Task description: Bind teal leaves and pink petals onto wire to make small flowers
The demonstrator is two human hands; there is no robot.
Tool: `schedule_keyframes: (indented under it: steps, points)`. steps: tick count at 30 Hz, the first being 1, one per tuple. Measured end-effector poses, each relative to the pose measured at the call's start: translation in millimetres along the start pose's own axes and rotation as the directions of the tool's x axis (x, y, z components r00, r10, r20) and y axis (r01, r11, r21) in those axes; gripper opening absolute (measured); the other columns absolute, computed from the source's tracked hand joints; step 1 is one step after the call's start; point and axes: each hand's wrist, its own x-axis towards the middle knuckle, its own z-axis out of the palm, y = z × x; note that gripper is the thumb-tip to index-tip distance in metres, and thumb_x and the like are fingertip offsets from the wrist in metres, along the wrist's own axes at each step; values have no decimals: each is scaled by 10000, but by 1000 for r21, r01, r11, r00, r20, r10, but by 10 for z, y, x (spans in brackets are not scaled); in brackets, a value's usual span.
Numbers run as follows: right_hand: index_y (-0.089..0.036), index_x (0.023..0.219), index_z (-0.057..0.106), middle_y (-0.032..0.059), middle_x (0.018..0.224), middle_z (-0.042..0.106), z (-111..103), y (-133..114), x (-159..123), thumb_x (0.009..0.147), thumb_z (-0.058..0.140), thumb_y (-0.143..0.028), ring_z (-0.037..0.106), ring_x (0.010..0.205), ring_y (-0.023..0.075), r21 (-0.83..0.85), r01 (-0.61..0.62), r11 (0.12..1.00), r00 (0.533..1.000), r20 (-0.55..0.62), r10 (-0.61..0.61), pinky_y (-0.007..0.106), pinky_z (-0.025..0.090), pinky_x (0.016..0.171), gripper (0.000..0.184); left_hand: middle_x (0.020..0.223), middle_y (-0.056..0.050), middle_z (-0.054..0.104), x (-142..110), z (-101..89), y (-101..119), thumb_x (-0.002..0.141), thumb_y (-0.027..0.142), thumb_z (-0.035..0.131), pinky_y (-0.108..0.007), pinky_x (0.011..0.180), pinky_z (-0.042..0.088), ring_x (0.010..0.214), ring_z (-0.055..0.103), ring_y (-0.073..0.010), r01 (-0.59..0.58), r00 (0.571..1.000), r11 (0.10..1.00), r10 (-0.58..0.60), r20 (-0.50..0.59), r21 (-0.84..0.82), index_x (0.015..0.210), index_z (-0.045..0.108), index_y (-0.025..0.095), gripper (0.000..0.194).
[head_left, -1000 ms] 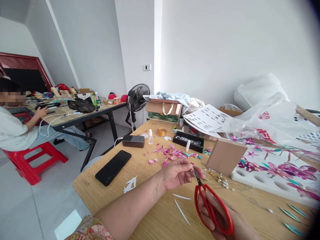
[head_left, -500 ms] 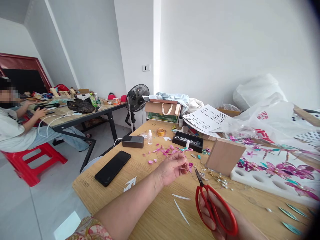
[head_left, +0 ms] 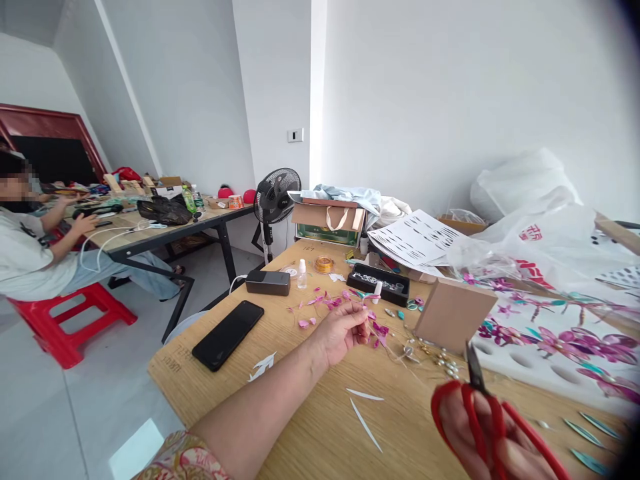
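Note:
My left hand (head_left: 345,333) is closed in a pinch on a small spray of magenta flowers (head_left: 381,331) with thin wires, above the middle of the wooden table. Turquoise and pink petals (head_left: 367,297) stick out above its fingers. At the lower right, my right hand (head_left: 480,427) is wrapped round red-handled scissors (head_left: 477,377). Their dark blades point up, apart from the flowers. Thin white paper slivers (head_left: 366,425) lie on the table between my hands. Gold and pearl beads (head_left: 445,360) are scattered just beyond the scissors.
A black phone (head_left: 229,335), a black power bank (head_left: 268,283) and a small clear bottle (head_left: 301,274) stand left. A black tray (head_left: 379,283) and a wooden block (head_left: 455,314) are behind my hands. Finished flowers lie on white foam (head_left: 530,363). A person (head_left: 30,247) sits at another table.
My right hand has drawn the scissors away from the flowers, right and down, and turned them. My left hand has stayed nearly in place, with more of the flowers showing.

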Motion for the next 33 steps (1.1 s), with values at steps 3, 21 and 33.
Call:
schedule_keyframes:
  steps: [3, 21, 33]
  points:
    - [-243, 808, 644, 28, 744, 641, 168, -58, 46, 547, 744, -408, 522, 559, 150, -24, 50, 998, 986, -159, -53, 254, 427, 474, 324, 549, 37, 505, -33, 46, 8, 607, 327, 708, -193, 512, 344, 487, 463, -56, 25, 999, 1000, -26, 39, 14, 652, 456, 152, 310]
    - [-210, 737, 483, -59, 540, 523, 280, 63, 223, 512, 746, -377, 458, 463, 102, -70, 230, 971, 867, -438, -236, 216, 342, 435, 384, 593, 34, 491, -128, 131, -90, 602, 263, 729, -207, 531, 328, 545, 462, -64, 257, 936, 966, -244, 255, -21, 713, 483, 167, 287]
    - [-211, 736, 479, -47, 563, 534, 111, 175, 337, 518, 736, -322, 461, 480, 115, -166, 234, 958, 857, -431, -283, 225, 341, 421, 354, 579, 22, 476, -156, 161, -143, 618, 241, 725, -216, 535, 288, 538, 451, -75, 382, 852, 923, -336, 401, -38, 691, 513, 161, 239]
